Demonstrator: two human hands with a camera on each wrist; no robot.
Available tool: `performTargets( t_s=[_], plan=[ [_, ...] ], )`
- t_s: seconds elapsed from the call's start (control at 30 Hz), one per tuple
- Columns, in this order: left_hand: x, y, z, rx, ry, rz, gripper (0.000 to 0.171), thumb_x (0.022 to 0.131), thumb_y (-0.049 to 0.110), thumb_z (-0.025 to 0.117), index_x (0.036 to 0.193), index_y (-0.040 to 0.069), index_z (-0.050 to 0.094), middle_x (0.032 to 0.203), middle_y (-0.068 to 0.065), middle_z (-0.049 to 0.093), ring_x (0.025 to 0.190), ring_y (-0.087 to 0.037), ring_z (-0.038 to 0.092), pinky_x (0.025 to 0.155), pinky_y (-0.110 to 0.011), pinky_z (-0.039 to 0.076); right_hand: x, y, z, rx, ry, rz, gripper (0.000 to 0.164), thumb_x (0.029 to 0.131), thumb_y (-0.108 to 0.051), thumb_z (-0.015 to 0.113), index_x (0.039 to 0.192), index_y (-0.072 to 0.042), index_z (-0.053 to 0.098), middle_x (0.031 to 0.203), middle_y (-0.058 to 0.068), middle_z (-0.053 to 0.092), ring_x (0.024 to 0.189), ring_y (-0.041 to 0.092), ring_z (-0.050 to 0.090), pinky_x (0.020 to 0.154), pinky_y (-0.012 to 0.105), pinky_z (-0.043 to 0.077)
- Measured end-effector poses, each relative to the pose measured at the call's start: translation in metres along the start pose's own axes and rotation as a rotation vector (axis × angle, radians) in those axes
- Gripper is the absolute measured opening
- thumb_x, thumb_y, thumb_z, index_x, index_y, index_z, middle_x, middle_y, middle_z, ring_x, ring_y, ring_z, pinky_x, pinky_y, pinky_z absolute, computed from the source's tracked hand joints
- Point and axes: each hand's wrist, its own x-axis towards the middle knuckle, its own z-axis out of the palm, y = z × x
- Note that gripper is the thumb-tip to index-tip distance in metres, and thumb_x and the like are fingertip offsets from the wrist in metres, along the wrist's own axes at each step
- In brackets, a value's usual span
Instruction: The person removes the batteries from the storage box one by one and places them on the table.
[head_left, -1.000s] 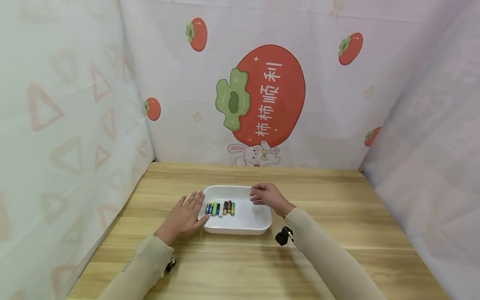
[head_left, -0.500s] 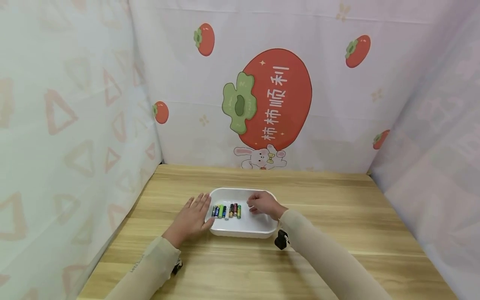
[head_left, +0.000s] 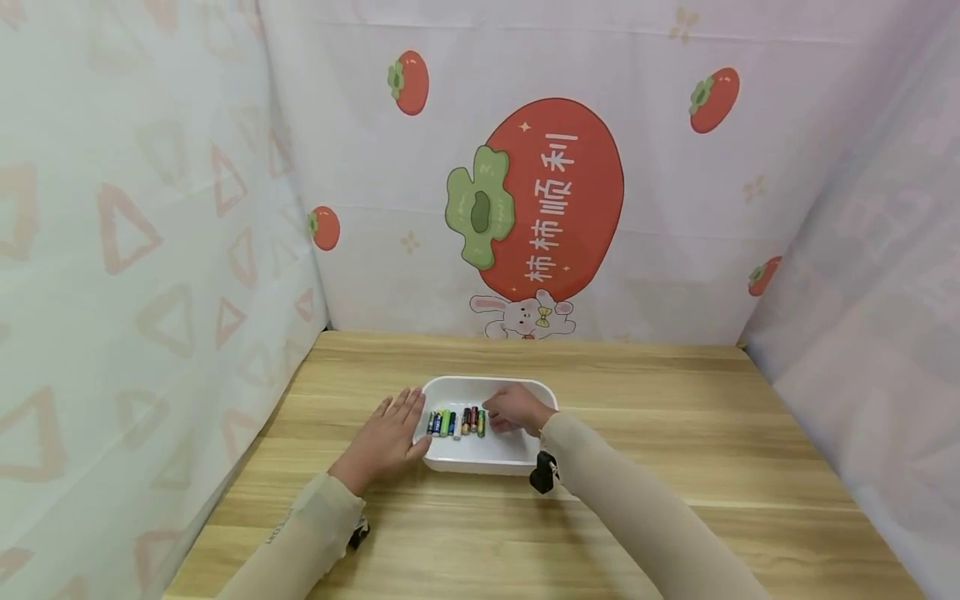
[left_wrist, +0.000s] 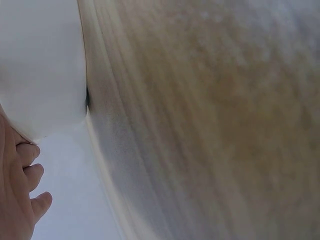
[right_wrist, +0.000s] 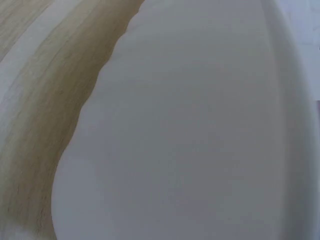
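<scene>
A white plastic tray (head_left: 480,467) with rounded corners lies on the table. Several batteries (head_left: 446,423), coloured blue, lime green, white, dark, red and green, lie side by side in a row in its left half. My left hand (head_left: 384,439) rests on the tray's left rim with straight fingers; its fingertips show beside the white wall in the left wrist view. Over the tray's right half, my right hand (head_left: 521,407) reaches in with loosely bent fingers, fingertips right beside the green battery (head_left: 482,423) at the row's right end. The right wrist view shows only the tray's outer wall (right_wrist: 175,125) and table.
The wooden table (head_left: 645,467) extends around the tray. A printed cloth (head_left: 555,200) with persimmons and a rabbit hangs behind it, and more cloth walls close off both sides. A small black camera (head_left: 543,473) sits at the right wrist.
My right hand has moved left and down from the tray's right rim to the end of the battery row. The left hand keeps its place on the rim; the head view has shifted slightly.
</scene>
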Motion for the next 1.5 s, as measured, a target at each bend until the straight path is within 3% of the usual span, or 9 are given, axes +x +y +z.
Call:
performTargets(
  t_s=[0.43, 0.63, 0.87, 1.07, 1.3, 1.5],
  plan=[
    [0.002, 0.001, 0.006, -0.02, -0.002, -0.003, 0.074, 0.102, 0.048, 0.036, 0.152, -0.005, 0.02, 0.158, -0.018, 0.019, 0.145, -0.034, 0.016, 0.115, -0.052, 0.017, 0.007, 0.008, 0.006, 0.079, 0.022, 0.008, 0.019, 0.09, -0.004, 0.063, 0.105, 0.008, 0.064, 0.097, 0.018, 0.065, 0.086, 0.03, 0.065, 0.077, 0.037, 0.057],
    [0.003, 0.001, 0.004, -0.02, -0.012, -0.019, 0.074, 0.102, 0.047, 0.038, 0.152, -0.004, 0.019, 0.158, -0.018, 0.018, 0.145, -0.034, 0.015, 0.115, -0.051, 0.016, 0.015, 0.007, 0.014, -0.048, 0.07, -0.022, 0.025, 0.083, 0.001, 0.07, 0.106, 0.009, 0.065, 0.086, 0.012, 0.066, 0.075, 0.022, 0.065, 0.067, 0.032, 0.058],
    [0.003, 0.002, 0.002, -0.035, 0.002, -0.019, 0.075, 0.101, 0.047, 0.039, 0.152, -0.004, 0.02, 0.158, -0.018, 0.018, 0.145, -0.034, 0.016, 0.115, -0.052, 0.017, 0.019, 0.004, 0.019, -0.231, 0.128, -0.049, 0.014, 0.076, 0.0, 0.076, 0.087, 0.0, 0.069, 0.074, 0.008, 0.064, 0.065, 0.021, 0.063, 0.057, 0.03, 0.055],
    [0.002, 0.003, 0.001, -0.051, -0.005, -0.034, 0.074, 0.101, 0.045, 0.041, 0.153, -0.003, 0.019, 0.159, -0.017, 0.018, 0.145, -0.034, 0.016, 0.115, -0.052, 0.017, 0.015, 0.0, 0.019, -0.292, 0.145, -0.051, 0.011, 0.073, -0.003, 0.077, 0.071, -0.004, 0.066, 0.065, 0.007, 0.065, 0.057, 0.019, 0.062, 0.053, 0.028, 0.052],
    [0.003, 0.003, 0.002, -0.068, -0.012, -0.046, 0.075, 0.101, 0.046, 0.042, 0.154, -0.001, 0.017, 0.159, -0.015, 0.016, 0.146, -0.032, 0.013, 0.115, -0.051, 0.016, 0.014, -0.001, 0.019, -0.306, 0.142, -0.023, 0.012, 0.075, -0.005, 0.076, 0.068, -0.005, 0.067, 0.064, 0.007, 0.065, 0.056, 0.019, 0.063, 0.053, 0.029, 0.052],
    [0.004, 0.005, 0.001, -0.072, -0.017, -0.047, 0.075, 0.101, 0.047, 0.04, 0.154, -0.001, 0.016, 0.159, -0.015, 0.015, 0.146, -0.032, 0.014, 0.115, -0.051, 0.016, 0.018, 0.0, 0.021, -0.42, 0.186, -0.029, 0.029, 0.076, -0.007, 0.073, 0.053, -0.011, 0.055, 0.05, 0.002, 0.056, 0.046, 0.015, 0.056, 0.044, 0.026, 0.045]
  ],
)
